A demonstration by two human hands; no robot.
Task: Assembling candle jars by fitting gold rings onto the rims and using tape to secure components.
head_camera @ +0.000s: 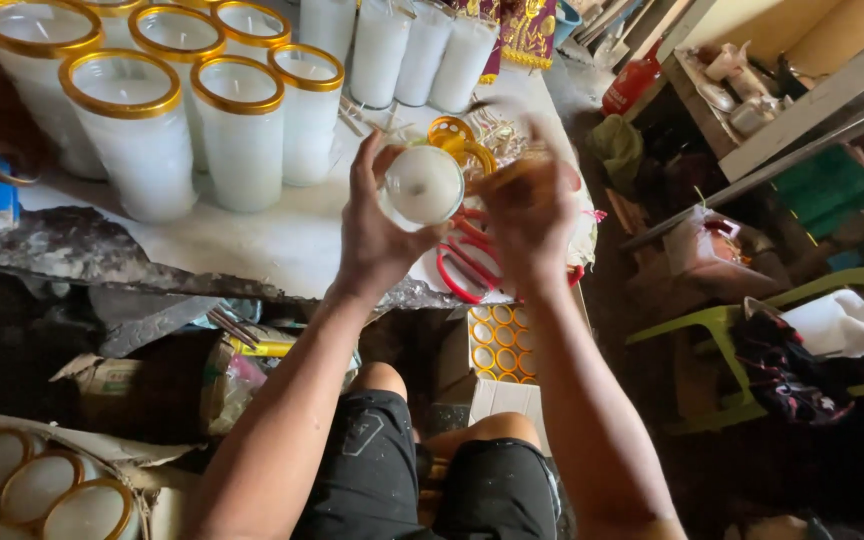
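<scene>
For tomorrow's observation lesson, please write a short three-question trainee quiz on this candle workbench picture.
1. True or false: the left hand holds a white candle in a glass.
2. What colour are the rims of the finished candles standing on the table?
3. The scissors lying below the hands have handles that are: A green, B red, C black.

Key: 1 true; 2 gold; 3 B. The right hand is blurred, so nothing is asked about it.
</scene>
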